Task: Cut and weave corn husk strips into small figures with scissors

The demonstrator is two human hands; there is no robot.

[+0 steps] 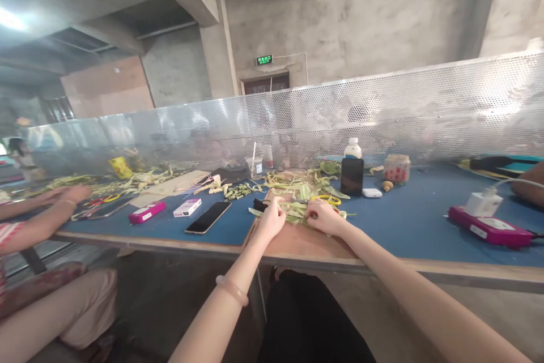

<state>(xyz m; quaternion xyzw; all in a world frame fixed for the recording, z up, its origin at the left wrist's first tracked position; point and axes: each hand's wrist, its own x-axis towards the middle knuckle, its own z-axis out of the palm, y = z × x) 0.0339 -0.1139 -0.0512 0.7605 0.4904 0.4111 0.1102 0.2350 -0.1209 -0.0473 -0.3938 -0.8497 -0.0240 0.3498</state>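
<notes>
My left hand (272, 217) and my right hand (323, 216) rest on a brown board (297, 241) at the table's front edge, both with fingers curled onto a bundle of pale green leaf strips (294, 208) stretched between them. A pink bead bracelet (232, 289) circles my left wrist. Yellow-handled scissors (326, 199) lie just behind my right hand, among more loose strips (297, 183).
A black phone (208, 217) lies left of my hands, with a white box (187, 207) and pink box (147, 212) beyond. Another phone (352, 176) stands upright by a bottle (352, 149) and jar (396, 168). A co-worker's hands (68, 193) work at left. A perforated metal screen (382, 114) backs the blue table (403, 221).
</notes>
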